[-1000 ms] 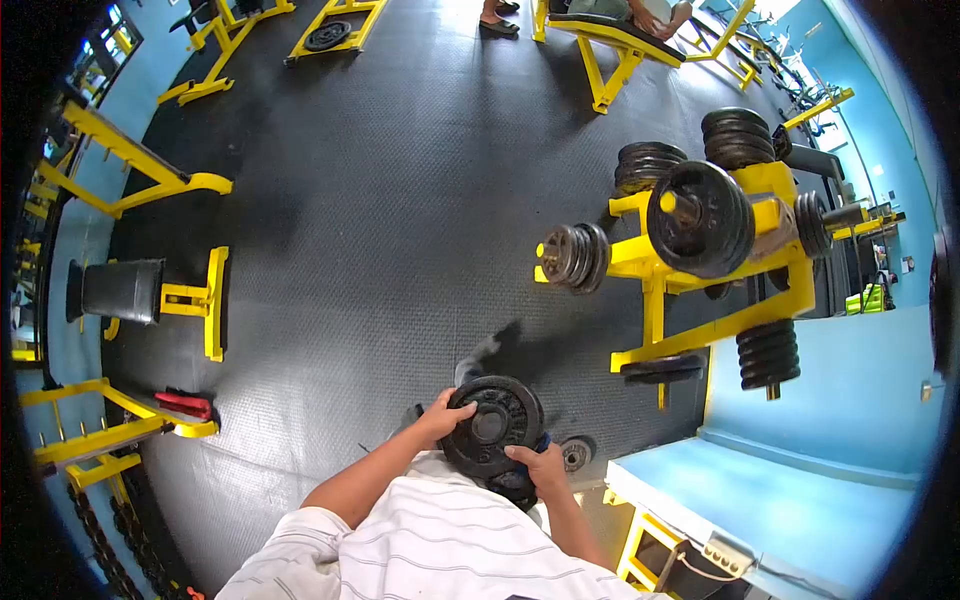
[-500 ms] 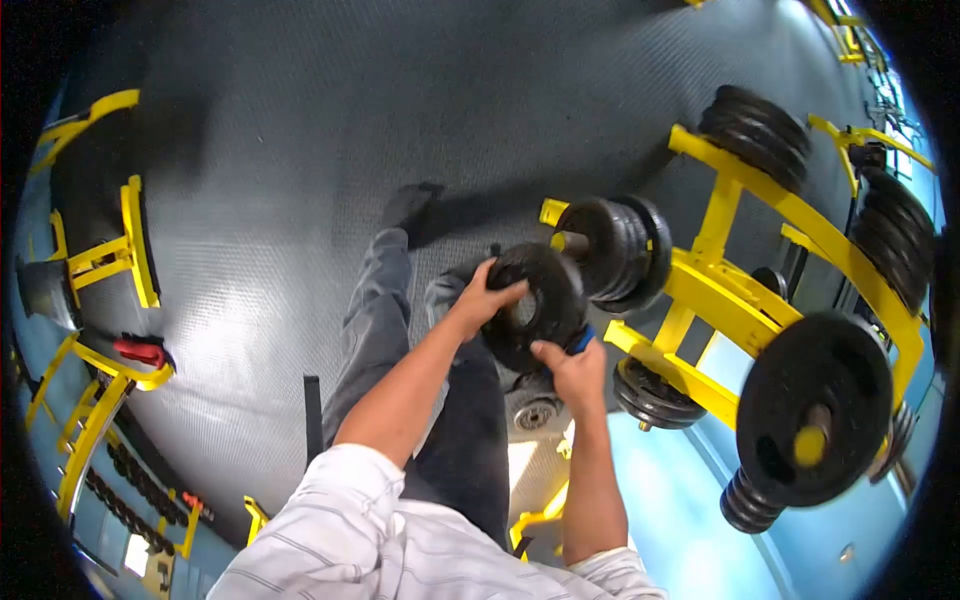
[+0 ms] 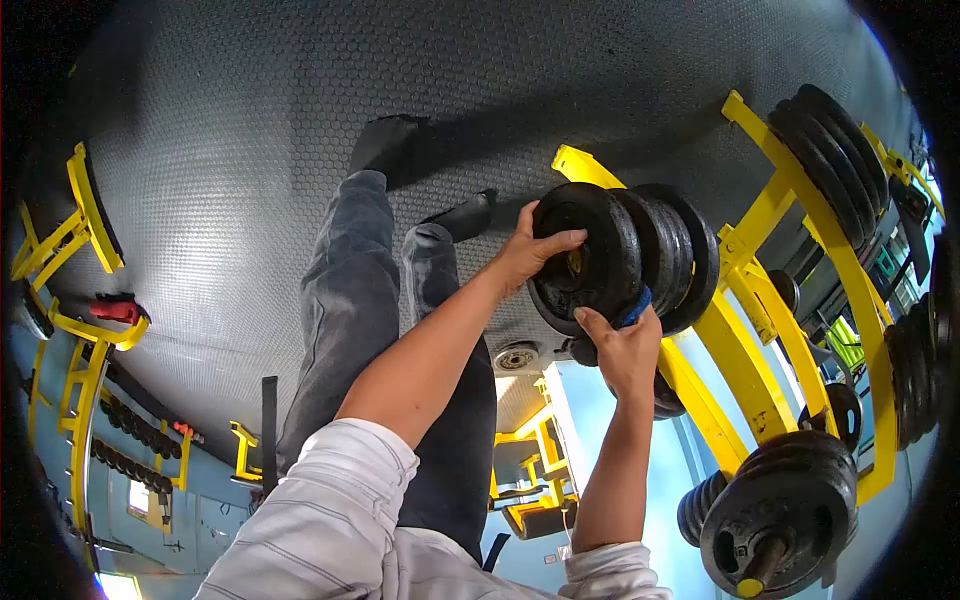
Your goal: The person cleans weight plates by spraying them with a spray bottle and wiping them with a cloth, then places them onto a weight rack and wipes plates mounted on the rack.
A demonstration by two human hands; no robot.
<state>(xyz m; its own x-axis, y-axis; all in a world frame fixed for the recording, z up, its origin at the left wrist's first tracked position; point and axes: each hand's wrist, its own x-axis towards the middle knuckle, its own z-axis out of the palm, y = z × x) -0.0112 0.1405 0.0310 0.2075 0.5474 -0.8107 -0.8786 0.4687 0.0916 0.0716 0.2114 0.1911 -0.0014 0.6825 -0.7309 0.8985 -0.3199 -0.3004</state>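
A black weight plate [image 3: 600,285] is held between my two hands, upright at the near end of a rack peg. The yellowish peg end shows in its centre hole. My left hand [image 3: 535,248] grips its left rim, thumb across the face near the hole. Lower right, my right hand [image 3: 625,350] holds the bottom edge with the thumb on the front. Something blue [image 3: 638,307], perhaps a cloth, shows at that hand. Directly behind the held plate, more black plates [image 3: 685,260] sit on the same peg; I cannot tell whether they touch it.
The yellow plate rack [image 3: 745,350] spreads to the right, with large plates [image 3: 780,520] low on it and others [image 3: 830,160] higher up. Dumbbell racks [image 3: 130,450] and a yellow bench [image 3: 95,215] stand left. My legs [image 3: 345,270] are on the textured black floor [image 3: 230,230].
Both hands have moved the plate right, up to the peg, and the peg end now shows in its hole. The view has shifted too.
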